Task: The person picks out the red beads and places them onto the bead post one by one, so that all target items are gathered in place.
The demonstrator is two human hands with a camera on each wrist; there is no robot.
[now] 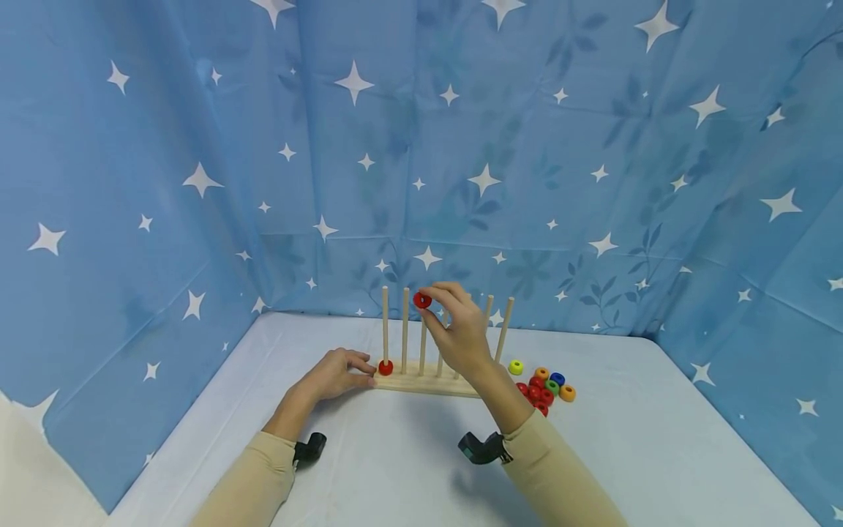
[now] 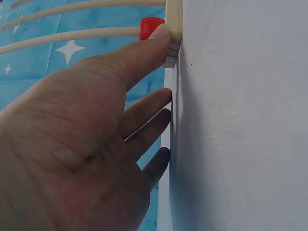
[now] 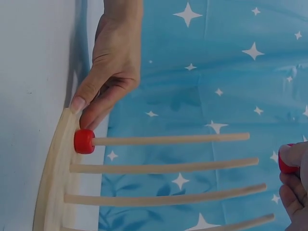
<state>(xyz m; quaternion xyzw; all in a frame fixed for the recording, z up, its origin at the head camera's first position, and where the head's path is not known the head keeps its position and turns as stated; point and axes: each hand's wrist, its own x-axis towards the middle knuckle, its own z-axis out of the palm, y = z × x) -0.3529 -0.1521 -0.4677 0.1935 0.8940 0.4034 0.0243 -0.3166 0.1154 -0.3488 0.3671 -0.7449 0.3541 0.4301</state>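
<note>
A wooden peg stand [image 1: 421,384] with a row of upright pegs rests on the table. At its left end my left hand [image 1: 334,375] grips the base, thumb at the front and index finger behind. One red bead [image 1: 386,369] sits at the bottom of the leftmost peg, close to those fingers. Above the stand, my right hand [image 1: 463,338] pinches another red bead [image 3: 286,166] between thumb and fingers, near the tops of the pegs. This bead's hole faces the head camera. My right hand and forearm hide some pegs and part of the base.
Right of the stand lies a cluster of loose beads: several red beads [image 1: 536,394], orange beads [image 1: 568,394], a green bead [image 1: 552,387] and a blue bead [image 1: 557,378]. A yellow bead [image 1: 516,369] lies slightly apart. Blue star-patterned curtains [image 1: 421,132] surround the white table [image 1: 369,468].
</note>
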